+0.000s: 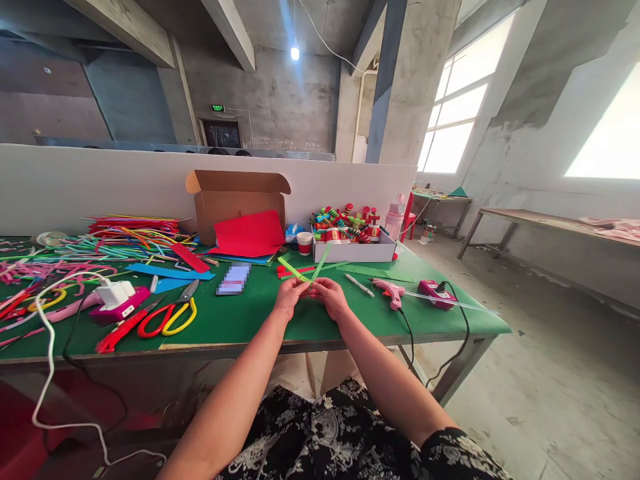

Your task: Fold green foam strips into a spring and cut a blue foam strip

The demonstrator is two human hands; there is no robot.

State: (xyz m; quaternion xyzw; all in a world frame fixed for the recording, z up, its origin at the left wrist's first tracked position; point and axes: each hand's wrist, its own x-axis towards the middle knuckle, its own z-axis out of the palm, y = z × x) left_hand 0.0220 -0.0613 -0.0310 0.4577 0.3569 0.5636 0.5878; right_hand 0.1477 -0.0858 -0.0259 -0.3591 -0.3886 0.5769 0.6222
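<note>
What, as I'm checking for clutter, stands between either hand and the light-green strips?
Nothing visible does: the left hand and right hand pinch the light-green strips where they meet. The red strips lie beyond the left hand and the white pen right of the right hand, neither in between.

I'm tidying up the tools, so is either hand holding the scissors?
No, the scissors lie on the green table, while the left hand and right hand hold light-green strips.
</note>
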